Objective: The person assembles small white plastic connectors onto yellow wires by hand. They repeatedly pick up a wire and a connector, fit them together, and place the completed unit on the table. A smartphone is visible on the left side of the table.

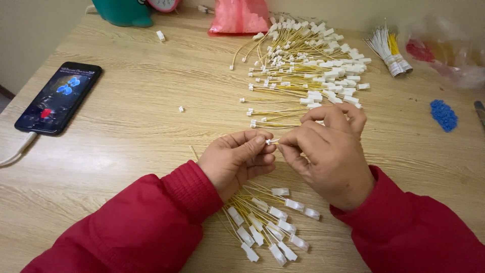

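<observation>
I saw both hands pinched on one small white plug [272, 141], left hand [237, 162] and right hand [326, 159] meeting fingertip to fingertip, its wire hidden

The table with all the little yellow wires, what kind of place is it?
Probably a home table used for piecework. A big pile of yellow wires with white plugs covers the wooden table, and a phone is charging beside it.

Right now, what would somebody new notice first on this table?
Probably the two hands, left hand and right hand, pinching a tiny white connector between them at the middle. Behind them spreads a big pile of yellow wires with white plugs, and a lit phone lies at the far left.
</observation>
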